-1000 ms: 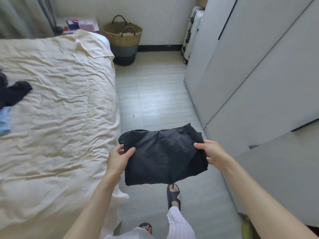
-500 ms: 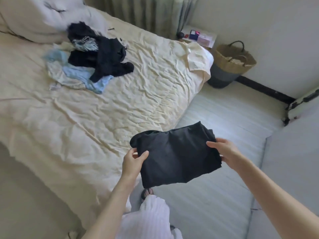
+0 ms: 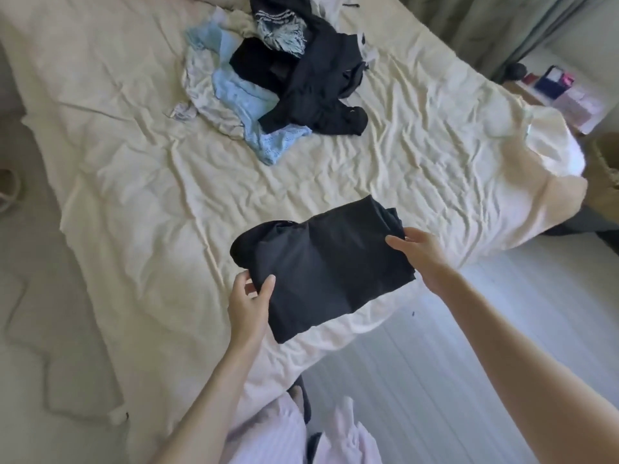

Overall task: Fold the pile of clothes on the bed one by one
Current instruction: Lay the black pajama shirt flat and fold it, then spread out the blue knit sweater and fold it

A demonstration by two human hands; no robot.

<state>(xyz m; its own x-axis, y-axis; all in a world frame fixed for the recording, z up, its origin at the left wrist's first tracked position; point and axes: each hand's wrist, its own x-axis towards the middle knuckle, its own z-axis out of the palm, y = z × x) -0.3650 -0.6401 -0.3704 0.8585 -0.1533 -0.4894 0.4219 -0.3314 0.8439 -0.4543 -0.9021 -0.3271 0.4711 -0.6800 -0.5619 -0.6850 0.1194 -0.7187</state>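
The cream bed (image 3: 140,182) fills most of the frame, the unfolded pile (image 3: 284,85) at upper centre. The folded black garment (image 3: 325,266), at centre, looks soft and light, probably droopy; best held by opposite edges. The left hand (image 3: 249,303) pinches its near-left corner; the right hand (image 3: 422,256) grips its right edge.

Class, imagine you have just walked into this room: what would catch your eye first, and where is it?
First, the folded black garment held over the near edge of the bed, the left hand pinching its near corner and the right hand gripping its right edge. Next, the jumbled pile of clothes, black and pale blue, lying further up the creased cream sheet.
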